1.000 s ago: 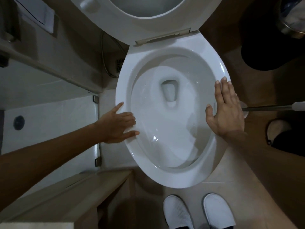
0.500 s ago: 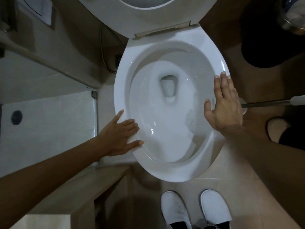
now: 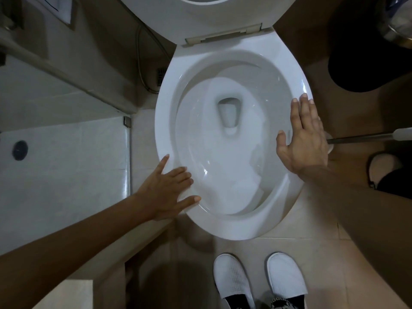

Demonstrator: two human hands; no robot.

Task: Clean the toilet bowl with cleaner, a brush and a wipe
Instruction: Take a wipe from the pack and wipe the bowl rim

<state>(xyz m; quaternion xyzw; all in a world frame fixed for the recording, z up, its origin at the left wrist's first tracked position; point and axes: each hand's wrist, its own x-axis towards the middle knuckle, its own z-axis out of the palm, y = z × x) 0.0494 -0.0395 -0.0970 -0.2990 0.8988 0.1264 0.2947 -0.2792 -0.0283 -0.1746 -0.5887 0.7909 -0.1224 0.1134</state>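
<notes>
1. Hands, both spread flat with straight fingers, holding nothing: left hand (image 3: 171,188) rests on the near-left rim of the toilet bowl (image 3: 231,230); right hand (image 3: 305,139) lies palm-down on the right rim.
2. White shoes (image 3: 258,284), one pair, on the tiled floor (image 3: 312,253) just before the bowl's near edge.
3. Toilet bowl, white, oval, seat down, water in the basin; drain opening (image 3: 229,112) toward the far half.
4. Brush handle (image 3: 367,138), metal with a white grip, lying sideways past the right rim, its inner end hidden behind the right hand.
5. Lid (image 3: 200,16), raised at the bowl's far edge above its hinge.
6. Hose (image 3: 145,63), thin, metal, along the wall beyond the left rim.
</notes>
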